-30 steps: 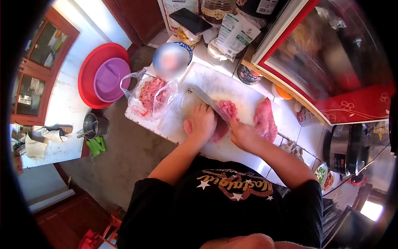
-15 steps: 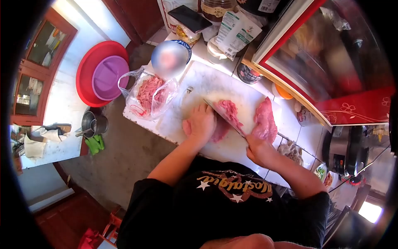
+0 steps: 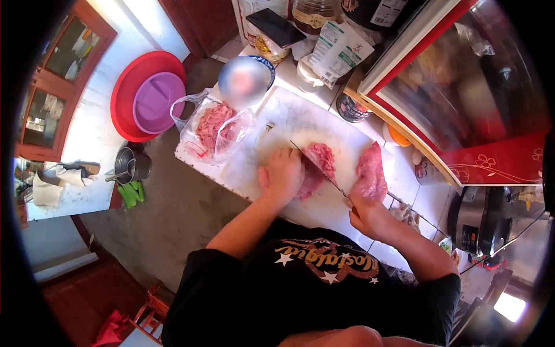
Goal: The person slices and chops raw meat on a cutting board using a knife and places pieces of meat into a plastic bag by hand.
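Observation:
My left hand (image 3: 284, 173) presses down on a piece of raw meat (image 3: 311, 184), its fingers bent over the top. Part of that piece is hidden under the palm. In my right hand (image 3: 367, 217) is the handle of a kitchen knife (image 3: 333, 183); its blade runs diagonally along the meat, just right of my left fingertips. Cut meat (image 3: 324, 157) lies in a small heap on the blade's far side. Beyond it, near the right edge of the white cutting board (image 3: 300, 110), rests a larger slab of raw meat (image 3: 371, 170).
A plastic bag of sliced meat (image 3: 214, 127) sits left of the board, with a blue-rimmed plate (image 3: 270, 68) behind it. A phone (image 3: 276, 28) lies on jars. A red-framed glass cabinet (image 3: 428, 63) borders the right. Basins (image 3: 121, 98) stand at the left.
The view has shifted slightly, moving the counter rightward. The knife blade now appears thinner, turned more edge-on. My left hand stays on the meat.

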Tool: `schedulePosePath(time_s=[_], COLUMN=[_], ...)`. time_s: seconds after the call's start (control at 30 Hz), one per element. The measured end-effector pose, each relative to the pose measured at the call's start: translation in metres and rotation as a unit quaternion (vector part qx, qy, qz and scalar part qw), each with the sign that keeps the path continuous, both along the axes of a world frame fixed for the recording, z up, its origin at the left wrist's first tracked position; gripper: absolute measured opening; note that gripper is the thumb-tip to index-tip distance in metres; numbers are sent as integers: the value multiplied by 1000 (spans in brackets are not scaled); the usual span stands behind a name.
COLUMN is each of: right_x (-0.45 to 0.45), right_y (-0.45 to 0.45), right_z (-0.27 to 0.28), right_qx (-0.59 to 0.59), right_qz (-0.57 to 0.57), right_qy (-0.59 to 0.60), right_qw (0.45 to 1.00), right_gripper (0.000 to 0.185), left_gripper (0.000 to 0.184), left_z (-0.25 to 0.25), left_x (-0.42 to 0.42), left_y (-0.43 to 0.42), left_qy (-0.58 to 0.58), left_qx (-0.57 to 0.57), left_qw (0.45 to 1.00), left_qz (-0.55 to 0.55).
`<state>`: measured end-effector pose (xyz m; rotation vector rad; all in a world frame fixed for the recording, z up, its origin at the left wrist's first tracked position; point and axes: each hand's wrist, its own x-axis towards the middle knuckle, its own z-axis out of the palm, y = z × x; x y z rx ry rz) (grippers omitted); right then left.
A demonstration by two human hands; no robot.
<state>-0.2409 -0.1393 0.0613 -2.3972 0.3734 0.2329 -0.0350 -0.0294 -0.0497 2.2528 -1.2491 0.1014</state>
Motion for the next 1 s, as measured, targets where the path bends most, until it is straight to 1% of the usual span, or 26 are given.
schedulePosePath(time_s=[0.1, 0.17, 0.3, 0.33, 0.4, 0.43, 0.5, 0.53, 0.6, 0.67, 0.7, 0.77, 0.83, 0.87, 0.9, 0.93, 1.0], right_x=[-1, 27, 103, 106, 103, 91, 49, 30, 6, 3, 7, 30, 68, 88, 107, 112, 111], right_y=[4, 3, -7, -10, -18, -19, -20, -20, -12, -9, -7, -5, -5, -6, -9, -10, -16], right_z=[-11, -36, -51, -52, -44, -27, -8, -5, 5, 3, -5, -28, -49, -54, -53, -45, -28], right_qx=[-9, -32, -60, -49, -15, -14, -7, 0, 8, 8, 2, -2, -53, -70, -70, -40, 12], right_qz=[-11, 0, 10, 12, 7, 12, 29, 43, 27, 12, 15, 12, 27, 32, 32, 23, 13], right_qy=[-9, -29, -90, -109, -128, -101, -37, -3, 17, 31, 33, -17, -8, -7, -16, -20, -27], right_qw=[1000, 999, 994, 993, 992, 995, 999, 999, 999, 999, 999, 1000, 998, 997, 997, 999, 999], right_gripper=[18, 16, 17, 17, 18, 18, 18, 18, 18, 17, 16, 15, 15, 15, 16, 18, 23], left_gripper=[20, 20, 20, 20, 21, 21, 21, 21, 21, 21, 20, 20, 19, 17, 16, 16, 14], left_z=[6, 5, 1, 3, 6, 6, 2, 2, 4, 6, 6, 4, 1, -3, -3, -1, 5], left_x=[-1, 1, 4, 3, 4, 4, -1, -3, -6, -5, -5, -3, -1, 0, -1, -1, -2], left_y=[-1, -1, 0, 1, 2, 2, 2, 2, 4, 1, 1, 1, 3, 4, 4, 4, 4], left_qy=[-11, -13, -28, -32, 18, 19, 40, 45, -12, -16, -21, -22, -28, -46, -63, -66, -23], left_qx=[-4, 6, 8, 6, 16, 13, -17, -18, -27, -17, -9, -9, -14, 6, 25, 24, -5], left_qw=[1000, 1000, 999, 999, 999, 999, 999, 999, 1000, 1000, 1000, 1000, 1000, 999, 998, 997, 1000], left_qz=[-2, -4, -25, -20, -34, -31, 7, 8, 0, 2, 7, 3, 2, -5, -11, -7, -10])
